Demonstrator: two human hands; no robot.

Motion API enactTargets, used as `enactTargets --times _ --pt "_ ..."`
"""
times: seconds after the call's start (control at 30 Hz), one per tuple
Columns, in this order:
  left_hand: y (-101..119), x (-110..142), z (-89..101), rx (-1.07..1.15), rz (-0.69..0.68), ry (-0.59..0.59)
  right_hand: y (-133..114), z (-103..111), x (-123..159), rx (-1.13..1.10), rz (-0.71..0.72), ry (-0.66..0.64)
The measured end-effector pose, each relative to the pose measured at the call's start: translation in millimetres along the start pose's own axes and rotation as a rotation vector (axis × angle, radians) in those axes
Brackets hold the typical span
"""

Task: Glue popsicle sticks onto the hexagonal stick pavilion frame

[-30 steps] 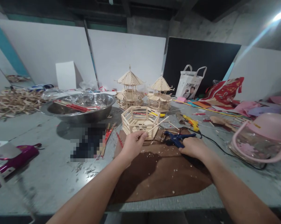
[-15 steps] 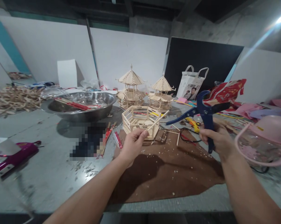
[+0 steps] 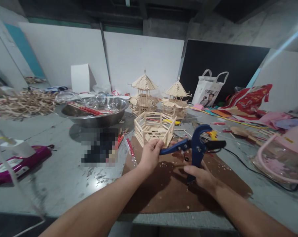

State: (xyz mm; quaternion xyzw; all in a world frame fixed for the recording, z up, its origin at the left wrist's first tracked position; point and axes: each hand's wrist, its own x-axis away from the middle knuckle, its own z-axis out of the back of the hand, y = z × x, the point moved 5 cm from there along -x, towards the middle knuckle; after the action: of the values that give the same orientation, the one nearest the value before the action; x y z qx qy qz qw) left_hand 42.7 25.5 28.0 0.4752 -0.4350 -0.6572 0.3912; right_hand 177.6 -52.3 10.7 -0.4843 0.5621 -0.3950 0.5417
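Note:
My left hand (image 3: 152, 154) is closed in a pinch on a thin wooden stick (image 3: 170, 132), which slants up to the right and partly blends with the frame behind it. Just beyond my fingers stands a six-sided wooden frame (image 3: 143, 135) with low railings. My right hand (image 3: 203, 177) is wrapped round one handle of a blue pipe cutter (image 3: 196, 148). The cutter's hooked jaw points up, and its other blue arm reaches left close to my left fingertips. Whether that arm touches them I cannot tell. A brown mat (image 3: 161, 197) lies beneath both hands.
Behind the frame stand two wooden pagoda models (image 3: 144, 82). A steel basin (image 3: 89, 123) with red-tipped sticks is at left, near a purple glue-gun-like tool (image 3: 37, 159). A pink basket (image 3: 292, 144), a black cord (image 3: 253, 169) and a white bag (image 3: 208, 89) are on the right.
My right hand has brought the pipe cutter left and down, closer to my left hand. My left hand still pinches the stick. The view has shifted slightly left.

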Motion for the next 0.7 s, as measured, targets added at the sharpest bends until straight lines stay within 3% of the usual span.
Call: enactTargets --times 0.1,0.17,0.23,0.4,0.47,0.57,0.7 --pt "3.3 5.1 -8.8 0.009 -0.020 -0.055 -7.4 -10.6 4.0 0.036 0.035 -0.167" --pt "5.2 7.0 -13.0 -0.013 -0.037 -0.106 -15.0 -12.7 4.7 0.146 0.077 -0.175" --pt "6.6 6.5 -12.6 -0.060 -0.050 -0.126 -24.3 -8.3 3.8 0.269 0.131 -0.080" --pt "12.9 1.3 4.7 -0.160 -0.113 -0.046 -36.2 30.9 -2.6 0.647 0.118 0.360" --pt "16.2 1.1 9.0 -0.151 -0.134 -0.036 -34.3 43.7 -8.6 0.865 0.100 0.411" --pt "20.7 3.3 9.0 -0.140 -0.166 -0.045 -24.3 52.3 -18.8 1.053 0.085 0.383" --pt "22.7 6.8 4.5 -0.145 -0.185 -0.061 -11.4 44.2 -25.2 1.160 0.101 0.260"
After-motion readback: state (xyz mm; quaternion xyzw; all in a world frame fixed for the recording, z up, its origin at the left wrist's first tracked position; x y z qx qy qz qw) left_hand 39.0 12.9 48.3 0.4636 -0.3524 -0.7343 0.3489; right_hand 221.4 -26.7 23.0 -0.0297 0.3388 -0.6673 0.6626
